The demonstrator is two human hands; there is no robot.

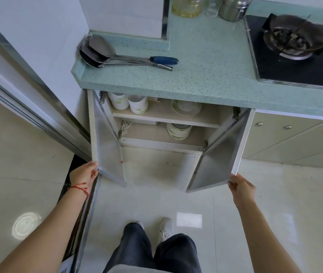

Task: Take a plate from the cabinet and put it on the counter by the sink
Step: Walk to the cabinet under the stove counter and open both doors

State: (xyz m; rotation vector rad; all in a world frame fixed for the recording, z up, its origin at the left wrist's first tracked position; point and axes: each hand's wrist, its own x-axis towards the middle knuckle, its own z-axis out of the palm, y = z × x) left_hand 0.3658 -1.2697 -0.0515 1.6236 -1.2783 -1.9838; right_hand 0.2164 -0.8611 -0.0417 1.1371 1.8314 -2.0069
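The cabinet under the counter stands with both doors swung wide. My left hand [84, 174] grips the bottom corner of the left door [105, 152]. My right hand [240, 187] grips the bottom corner of the right door [221, 152]. On the upper shelf a pale plate [186, 108] lies at the right, with two white cups [129, 102] at the left. A stack of white plates [178, 131] sits on the lower shelf. The speckled green counter [202, 71] runs above the cabinet. No sink is in view.
Metal ladles and a blue-handled spatula [117, 56] lie on the counter's left end. A gas hob [298, 50] is set in at the right, jars [211, 6] at the back. Closed drawers [286, 138] sit to the cabinet's right. A sliding door frame [38, 107] stands at the left.
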